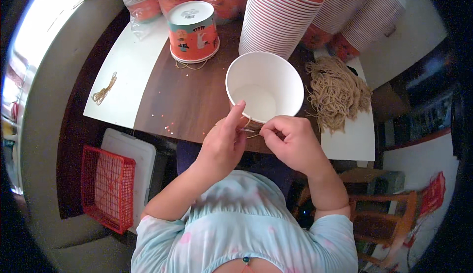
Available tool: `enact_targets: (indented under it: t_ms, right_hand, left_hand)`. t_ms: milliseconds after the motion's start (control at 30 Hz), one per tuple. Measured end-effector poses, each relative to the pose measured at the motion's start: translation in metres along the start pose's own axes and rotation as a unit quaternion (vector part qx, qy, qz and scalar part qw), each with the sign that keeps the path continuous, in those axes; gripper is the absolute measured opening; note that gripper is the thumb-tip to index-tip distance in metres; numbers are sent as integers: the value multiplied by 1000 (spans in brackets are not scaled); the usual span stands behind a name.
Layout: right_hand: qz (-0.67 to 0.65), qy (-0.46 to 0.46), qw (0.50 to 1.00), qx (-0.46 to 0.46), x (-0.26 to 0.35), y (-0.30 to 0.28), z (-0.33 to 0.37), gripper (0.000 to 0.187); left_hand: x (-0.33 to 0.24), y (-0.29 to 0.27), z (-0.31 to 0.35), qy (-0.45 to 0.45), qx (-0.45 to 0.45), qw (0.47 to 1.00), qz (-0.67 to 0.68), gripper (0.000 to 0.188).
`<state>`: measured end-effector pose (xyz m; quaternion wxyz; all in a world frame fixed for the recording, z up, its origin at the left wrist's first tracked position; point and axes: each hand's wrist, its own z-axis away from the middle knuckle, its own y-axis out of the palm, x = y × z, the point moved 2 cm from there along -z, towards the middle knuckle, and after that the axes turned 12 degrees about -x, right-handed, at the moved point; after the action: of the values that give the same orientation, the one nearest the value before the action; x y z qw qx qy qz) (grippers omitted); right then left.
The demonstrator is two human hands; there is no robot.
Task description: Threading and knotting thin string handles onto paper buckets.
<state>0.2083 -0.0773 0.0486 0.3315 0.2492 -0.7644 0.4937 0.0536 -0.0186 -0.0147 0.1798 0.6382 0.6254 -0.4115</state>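
Observation:
A paper bucket [263, 88] with a white inside stands in front of me, its mouth tilted toward me. At its near side a thin tan cord [253, 136] runs between my hands, close below the rim. My left hand [224, 142] is at the bucket's near left, one finger raised along the rim and the others curled at the cord. Closed in a pinch, my right hand [293, 142] grips the cord at the near right. The fingertips partly hide the bucket's near wall and where the cord meets it.
A tall stack of buckets [281, 22] rises behind. An upturned orange bucket [194, 39] with a cord stands left of it. Tan cords [340, 93] lie heaped at right; a small cord bundle [104, 90] lies far left. A red basket [108, 189] is below the table.

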Motion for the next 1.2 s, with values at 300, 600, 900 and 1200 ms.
enact_targets:
  t_ms: [300, 600, 900, 1200]
  right_hand:
    - [13, -76, 995, -67, 11, 25, 17, 25]
    - [16, -74, 995, -61, -7, 34, 19, 11]
    - [44, -150, 962, -222, -26, 61, 32, 16]
    - [136, -186, 949, -215, -35, 91, 18, 26]
  left_hand:
    - [4, 0, -1, 88, -15, 996, -25, 72]
    - [-5, 0, -6, 116, -4, 989, -92, 60]
    - [16, 4, 16, 67, -123, 988, -57, 48]
    - [16, 7, 14, -345, -205, 856, 327, 32]
